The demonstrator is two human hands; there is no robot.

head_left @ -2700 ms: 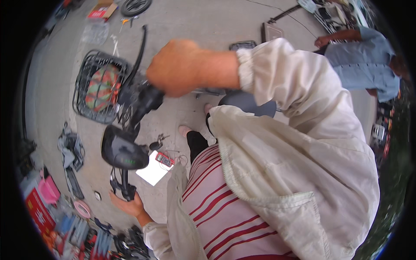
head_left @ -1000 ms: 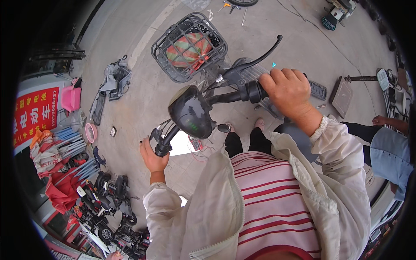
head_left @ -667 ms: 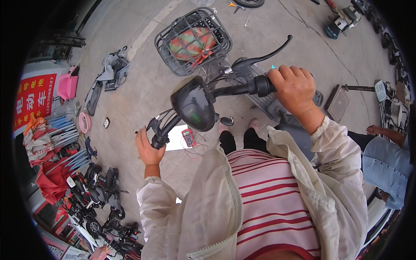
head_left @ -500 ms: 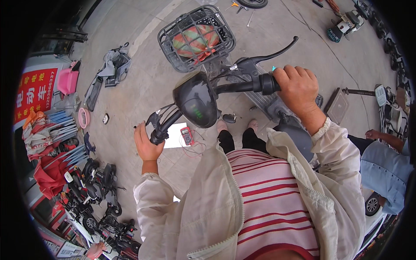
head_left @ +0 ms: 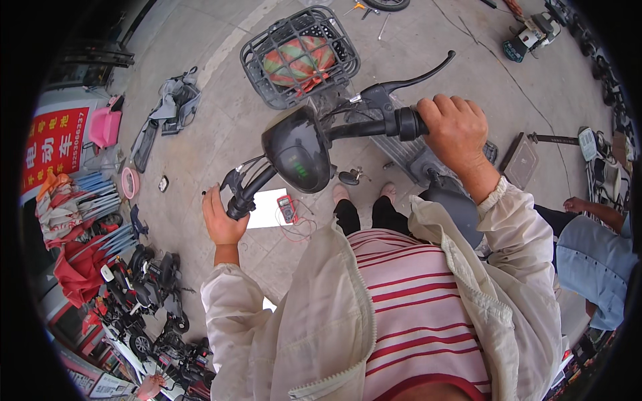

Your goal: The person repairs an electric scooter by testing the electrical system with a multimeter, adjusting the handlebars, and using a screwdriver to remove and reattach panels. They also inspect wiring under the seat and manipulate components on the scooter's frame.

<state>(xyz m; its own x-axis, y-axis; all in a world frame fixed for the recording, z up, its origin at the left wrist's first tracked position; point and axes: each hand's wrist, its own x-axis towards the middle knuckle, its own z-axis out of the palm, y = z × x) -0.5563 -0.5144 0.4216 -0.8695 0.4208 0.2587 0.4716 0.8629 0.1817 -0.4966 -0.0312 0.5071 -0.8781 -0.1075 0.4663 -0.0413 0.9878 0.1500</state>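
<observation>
My right hand (head_left: 455,134) is closed over the right grip of a black handlebar (head_left: 361,130), below a brake lever (head_left: 418,77). My left hand (head_left: 224,220) wraps round the left grip, near its lever. Between them sits the black display housing (head_left: 294,150) with small green marks. Ahead is a wire basket (head_left: 257,67) holding a green and red striped bundle (head_left: 301,57). Past my left hand, a red multimeter (head_left: 287,208) with leads lies beside a white sheet (head_left: 264,204) on the floor. A grey seat (head_left: 451,217) is partly behind my right arm.
A person in a blue shirt (head_left: 588,260) stands at the right. A flat case (head_left: 525,164) lies on the floor (head_left: 435,60). At the left are folded umbrellas (head_left: 87,220), parked scooters (head_left: 154,294), a pink bin (head_left: 105,127) and a sign. A loose wheel (head_left: 388,3) lies at the top.
Over the last few seconds the view turned, the handlebar shifted, and both my hands came to sit on the grips. In the last half second they have moved slightly leftward with the bar.
</observation>
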